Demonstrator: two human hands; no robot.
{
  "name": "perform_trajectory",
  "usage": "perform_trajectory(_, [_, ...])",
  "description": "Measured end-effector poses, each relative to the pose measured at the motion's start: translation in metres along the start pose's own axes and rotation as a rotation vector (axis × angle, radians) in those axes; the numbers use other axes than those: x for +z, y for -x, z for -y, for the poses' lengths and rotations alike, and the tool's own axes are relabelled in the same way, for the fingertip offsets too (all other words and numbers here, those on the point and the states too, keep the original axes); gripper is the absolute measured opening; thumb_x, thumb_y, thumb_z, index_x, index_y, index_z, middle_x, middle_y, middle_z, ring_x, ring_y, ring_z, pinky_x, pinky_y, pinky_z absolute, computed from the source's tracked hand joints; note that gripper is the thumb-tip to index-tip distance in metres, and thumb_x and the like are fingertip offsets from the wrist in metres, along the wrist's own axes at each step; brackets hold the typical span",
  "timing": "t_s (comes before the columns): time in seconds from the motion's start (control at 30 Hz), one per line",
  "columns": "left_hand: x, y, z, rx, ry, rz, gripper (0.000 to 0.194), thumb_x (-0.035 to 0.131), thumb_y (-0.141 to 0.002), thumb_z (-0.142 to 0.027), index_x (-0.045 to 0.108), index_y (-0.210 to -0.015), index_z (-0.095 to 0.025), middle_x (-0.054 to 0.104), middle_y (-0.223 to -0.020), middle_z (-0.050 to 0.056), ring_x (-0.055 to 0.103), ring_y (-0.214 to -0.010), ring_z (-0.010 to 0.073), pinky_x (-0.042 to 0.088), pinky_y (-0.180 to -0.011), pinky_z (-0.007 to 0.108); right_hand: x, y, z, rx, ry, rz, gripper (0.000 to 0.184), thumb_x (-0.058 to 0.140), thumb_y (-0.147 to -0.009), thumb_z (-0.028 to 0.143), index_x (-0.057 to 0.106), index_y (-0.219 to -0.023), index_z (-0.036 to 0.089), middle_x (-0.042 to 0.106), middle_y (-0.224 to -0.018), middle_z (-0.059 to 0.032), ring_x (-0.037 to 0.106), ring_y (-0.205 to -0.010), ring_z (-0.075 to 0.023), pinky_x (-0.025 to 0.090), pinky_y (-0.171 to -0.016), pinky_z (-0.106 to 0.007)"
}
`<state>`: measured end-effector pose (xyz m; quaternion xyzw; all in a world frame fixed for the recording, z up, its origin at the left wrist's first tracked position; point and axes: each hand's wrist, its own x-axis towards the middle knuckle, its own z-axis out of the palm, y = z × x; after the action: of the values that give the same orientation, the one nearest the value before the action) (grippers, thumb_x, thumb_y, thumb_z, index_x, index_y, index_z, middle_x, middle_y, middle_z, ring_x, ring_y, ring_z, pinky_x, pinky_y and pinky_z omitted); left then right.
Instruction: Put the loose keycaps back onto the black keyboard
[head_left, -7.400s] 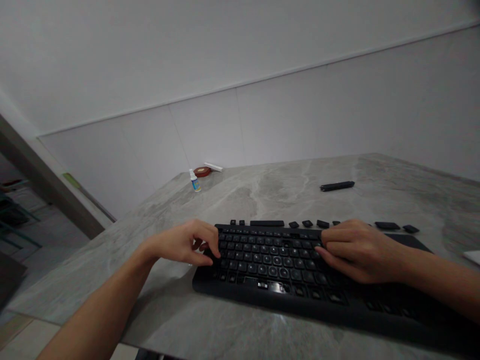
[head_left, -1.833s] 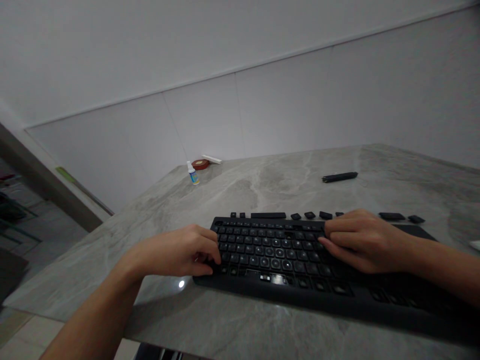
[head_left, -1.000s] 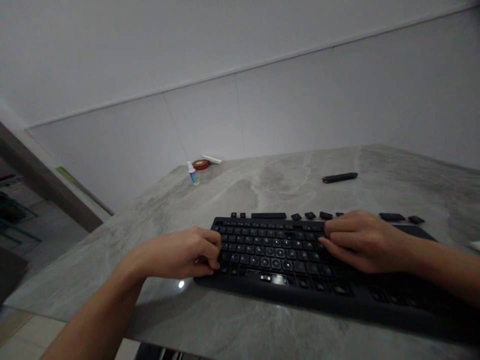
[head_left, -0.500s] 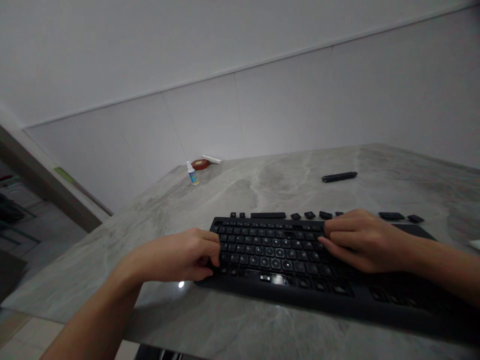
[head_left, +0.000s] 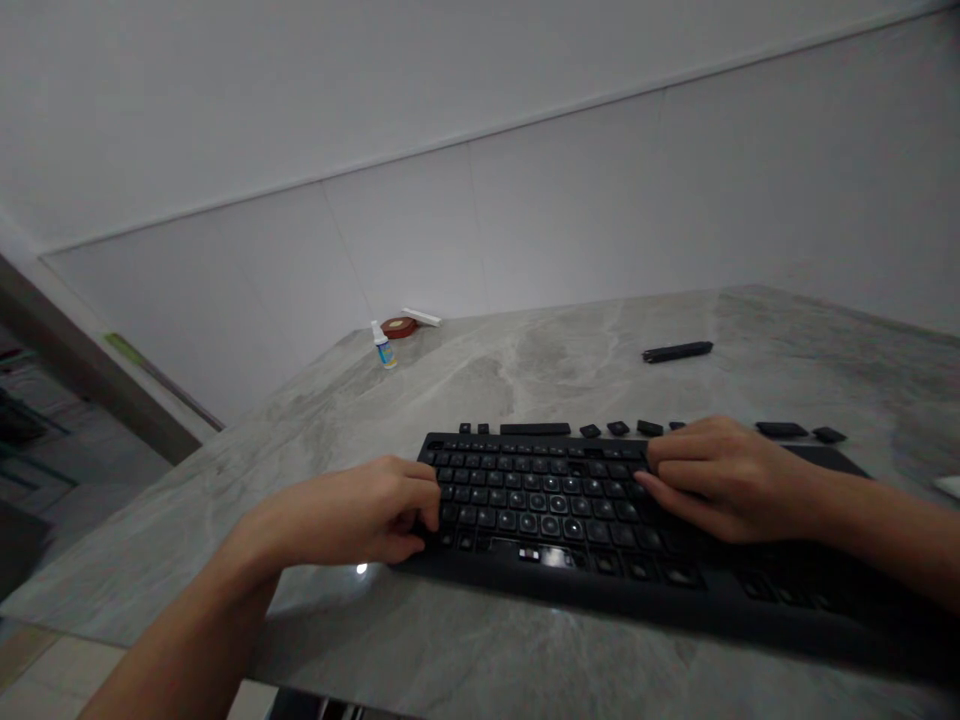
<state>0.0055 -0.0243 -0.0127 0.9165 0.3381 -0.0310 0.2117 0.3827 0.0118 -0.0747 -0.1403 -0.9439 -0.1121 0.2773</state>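
A black keyboard [head_left: 555, 510] lies on a grey marble table [head_left: 465, 640]; several of its keys show bare round sockets. My left hand [head_left: 352, 515] is curled at the keyboard's left end, thumb and fingertips pinched together against the edge keys; what they pinch is hidden. My right hand [head_left: 720, 475] lies on the upper right part of the key field, its fingers stretched out to the left and resting on the keys. Loose black keycaps [head_left: 618, 428] sit in a row just behind the keyboard, among them a long bar [head_left: 535, 429] and two more caps [head_left: 780, 429] to the right.
A slim black stick [head_left: 677, 351] lies farther back on the table. At the far left corner stand a small white bottle [head_left: 383, 345], a red round tin [head_left: 399, 326] and a white bar [head_left: 421, 317]. A white object [head_left: 946, 486] shows at the right edge. The table's left edge drops to the floor.
My left hand has slid down from the upper left corner of the keyboard to its lower left end and curled tighter. The right hand has stayed put.
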Motion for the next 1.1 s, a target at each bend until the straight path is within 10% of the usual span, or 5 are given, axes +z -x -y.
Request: perform_trajectory(1.1, [0.0016,-0.0005,-0.0036,-0.048,-0.011,-0.015,0.021,0.058,-0.076,0.001,0.06,-0.085,-0.018,0.063,-0.089,0.0,0.059,-0.079,0.0133,0.043,-0.068,0.022,0.001,-0.0005,-0.0004,0.018,-0.014,0.009,0.039,0.046,-0.099,0.013,0.048,-0.06,0.018,0.046,-0.057,0.0023,0.038,-0.051,-0.0095,0.025,-0.052,-0.03])
